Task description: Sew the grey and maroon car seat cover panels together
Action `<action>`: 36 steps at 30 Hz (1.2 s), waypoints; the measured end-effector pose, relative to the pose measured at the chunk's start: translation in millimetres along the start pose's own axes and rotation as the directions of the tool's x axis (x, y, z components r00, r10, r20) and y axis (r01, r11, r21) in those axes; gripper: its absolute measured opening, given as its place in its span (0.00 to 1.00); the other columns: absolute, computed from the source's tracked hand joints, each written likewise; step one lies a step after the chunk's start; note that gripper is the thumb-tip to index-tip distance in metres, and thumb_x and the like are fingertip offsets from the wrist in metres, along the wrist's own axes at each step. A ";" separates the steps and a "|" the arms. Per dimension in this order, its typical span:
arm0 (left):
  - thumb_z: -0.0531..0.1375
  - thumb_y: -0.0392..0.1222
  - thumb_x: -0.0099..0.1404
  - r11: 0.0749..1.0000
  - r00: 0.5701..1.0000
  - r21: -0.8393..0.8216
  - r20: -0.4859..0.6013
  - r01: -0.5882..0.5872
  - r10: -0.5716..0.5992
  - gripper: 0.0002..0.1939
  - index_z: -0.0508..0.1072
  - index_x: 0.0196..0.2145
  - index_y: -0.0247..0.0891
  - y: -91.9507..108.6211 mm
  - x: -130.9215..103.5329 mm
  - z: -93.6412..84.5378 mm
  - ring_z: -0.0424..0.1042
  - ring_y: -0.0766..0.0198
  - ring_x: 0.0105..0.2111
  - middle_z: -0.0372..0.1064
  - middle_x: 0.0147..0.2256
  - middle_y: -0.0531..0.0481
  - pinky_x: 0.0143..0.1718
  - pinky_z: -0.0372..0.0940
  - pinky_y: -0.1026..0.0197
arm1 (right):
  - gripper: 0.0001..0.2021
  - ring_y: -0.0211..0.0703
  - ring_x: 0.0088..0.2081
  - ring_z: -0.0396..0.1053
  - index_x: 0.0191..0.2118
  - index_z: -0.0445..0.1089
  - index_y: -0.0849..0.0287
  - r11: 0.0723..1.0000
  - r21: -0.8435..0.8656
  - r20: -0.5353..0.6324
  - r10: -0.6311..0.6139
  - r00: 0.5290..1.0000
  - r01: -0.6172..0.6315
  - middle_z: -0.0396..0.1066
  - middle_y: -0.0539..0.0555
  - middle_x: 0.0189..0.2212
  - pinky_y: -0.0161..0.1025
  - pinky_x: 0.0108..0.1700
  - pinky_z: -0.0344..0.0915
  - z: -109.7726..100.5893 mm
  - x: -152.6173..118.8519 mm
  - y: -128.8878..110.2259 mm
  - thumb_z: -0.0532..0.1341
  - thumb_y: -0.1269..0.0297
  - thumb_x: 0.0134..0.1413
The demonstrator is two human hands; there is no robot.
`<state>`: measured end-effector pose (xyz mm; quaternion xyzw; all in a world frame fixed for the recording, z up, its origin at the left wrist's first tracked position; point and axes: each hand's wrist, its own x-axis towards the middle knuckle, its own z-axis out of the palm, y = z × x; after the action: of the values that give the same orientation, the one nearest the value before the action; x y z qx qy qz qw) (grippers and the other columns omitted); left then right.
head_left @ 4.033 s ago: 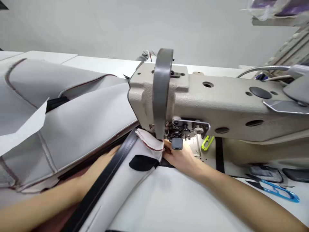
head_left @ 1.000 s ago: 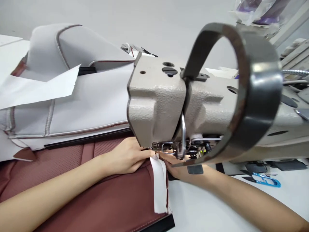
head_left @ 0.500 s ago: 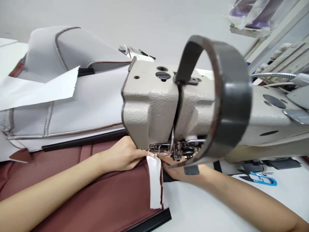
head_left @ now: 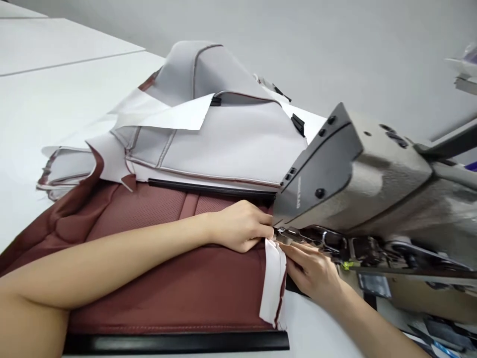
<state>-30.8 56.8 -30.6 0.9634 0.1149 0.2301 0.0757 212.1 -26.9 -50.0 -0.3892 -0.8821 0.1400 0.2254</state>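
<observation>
Dark red material (head_left: 167, 288) with a perforated panel lies under my left arm. My left hand (head_left: 242, 226) is closed on its upper right edge, close to the needle area of the sewing machine (head_left: 387, 174). A white strip (head_left: 272, 283) runs down the material's right edge. Just right of that strip's top, my right hand (head_left: 313, 268) pinches the same edge under the machine head, its fingertips partly hidden. Black edging (head_left: 179, 342) borders the material at the bottom.
Grey-backed material (head_left: 231, 139) with seams and a white flap (head_left: 171, 114) is heaped behind the red part. Another black strip (head_left: 212, 190) crosses between them. A blue-handled tool (head_left: 443, 346) lies at the lower right on the white table (head_left: 313, 328).
The view has swung left and round, so the machine now stands further right and its side plate shows. Both hands remain at the material's edge by the needle area.
</observation>
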 end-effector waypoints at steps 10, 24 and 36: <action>0.56 0.32 0.59 0.999 0.999 -0.022 0.040 0.036 -0.035 0.11 0.77 0.35 0.41 -2.1 -1.9 0.0 0.68 0.64 0.29 0.72 0.33 0.52 0.27 0.56 0.57 | 0.11 0.37 0.25 0.67 0.43 0.70 0.59 0.978 0.083 -0.109 -0.180 0.978 0.190 0.67 0.50 0.24 0.34 0.28 0.66 -9.9 10.6 -16.3 0.54 0.76 0.62; 0.55 0.33 0.62 0.996 1.000 0.090 0.008 0.013 -0.014 0.08 0.73 0.35 0.39 -7.3 -2.9 -5.1 0.64 0.59 0.37 0.73 0.37 0.49 0.33 0.59 0.57 | 0.11 0.37 0.23 0.61 0.44 0.69 0.59 0.968 0.110 -0.099 -0.215 0.972 0.226 0.61 0.49 0.24 0.35 0.27 0.61 -8.9 4.0 -11.3 0.53 0.76 0.61; 0.47 0.42 0.69 0.764 0.754 -0.010 0.172 0.645 -0.634 0.16 0.72 0.31 0.35 13.2 -117.7 -101.8 0.70 0.62 0.34 0.71 0.33 0.47 0.39 0.64 0.63 | 0.12 0.38 0.28 0.71 0.49 0.69 0.58 0.957 -0.002 -0.059 -0.291 0.955 0.292 0.73 0.52 0.30 0.35 0.31 0.67 -0.5 -1.7 -5.4 0.53 0.72 0.65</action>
<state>-177.4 23.4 11.7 0.8779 0.4227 0.1171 0.1918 210.0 -31.7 -47.7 -0.2581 -0.9224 0.0966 0.2704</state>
